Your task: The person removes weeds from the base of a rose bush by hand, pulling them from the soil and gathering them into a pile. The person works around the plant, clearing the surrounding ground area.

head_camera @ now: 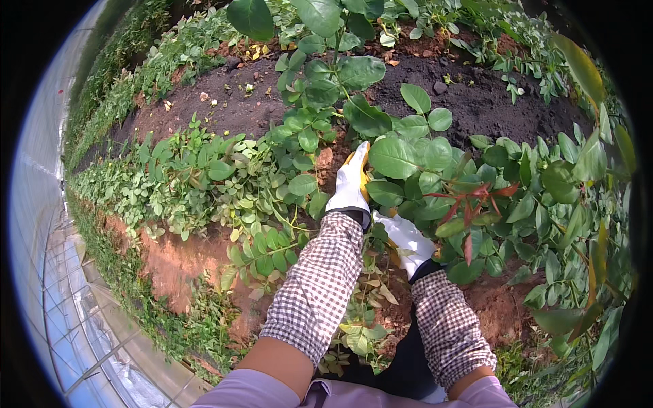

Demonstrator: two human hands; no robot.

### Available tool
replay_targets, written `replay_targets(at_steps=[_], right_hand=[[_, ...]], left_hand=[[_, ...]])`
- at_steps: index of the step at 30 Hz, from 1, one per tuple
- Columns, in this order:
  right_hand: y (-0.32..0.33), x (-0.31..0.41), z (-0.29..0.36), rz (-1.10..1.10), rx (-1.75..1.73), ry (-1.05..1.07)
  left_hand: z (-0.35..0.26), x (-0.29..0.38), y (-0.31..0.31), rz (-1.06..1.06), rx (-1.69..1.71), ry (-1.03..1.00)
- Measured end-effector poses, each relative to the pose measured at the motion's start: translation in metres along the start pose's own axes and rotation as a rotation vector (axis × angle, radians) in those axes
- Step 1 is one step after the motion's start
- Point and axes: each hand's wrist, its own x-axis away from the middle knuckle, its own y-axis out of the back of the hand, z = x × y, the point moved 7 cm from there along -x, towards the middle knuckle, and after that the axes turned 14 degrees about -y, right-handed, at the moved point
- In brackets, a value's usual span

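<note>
My left hand (353, 181), in a white and yellow work glove, reaches down into the leafy plants beside a patch of reddish soil (325, 159). Leaves on its right side cover part of the fingers. Lower and to the right, my right hand (405, 238) wears a matching glove, with its fingers hidden among stems and foliage. What either hand touches cannot be made out. Large green compound leaves (393, 157) crowd both gloves. A tall leafy stem (336, 48) rises beyond the left glove. Checkered sleeve covers reach over both forearms.
A dark soil strip (474, 97) runs between the plant rows. Red young leaves (472, 201) stand right of my hands, and taller shoots (586, 301) rise at the far right. Dense low foliage (204, 173) grows on the left. A greenhouse-like sheet wall (41, 168) curves along the left edge.
</note>
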Motion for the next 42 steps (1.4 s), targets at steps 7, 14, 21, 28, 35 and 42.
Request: replay_targets(at_steps=[7, 14, 21, 28, 35, 42], right_hand=[[-0.022, -0.018, -0.046, 0.1, -0.284, -0.172], [-0.027, -0.032, -0.045, 0.043, -0.107, 0.047], [-0.034, -0.019, -0.011, -0.737, 1.514, 0.623], [-0.013, 0.063, 0.089, -0.389, 0.275, 0.389], [-0.07, 0.047, 0.079, -0.325, 0.803, 0.437], [0.011, -0.064, 0.002, -0.63, 1.48, 0.327]], left_hand=[[-0.046, 0.035, -0.013, -0.011, 0.031, -0.015], [-0.148, 0.126, 0.059, 0.043, -0.728, -0.433], [-0.018, 0.2, 0.066, 0.342, -1.223, -0.393], [0.052, 0.117, 0.057, 0.313, -1.318, -0.194], [0.019, 0.141, 0.053, 0.374, -1.251, -0.281], [-0.056, 0.153, 0.11, 0.44, -1.297, -0.113]])
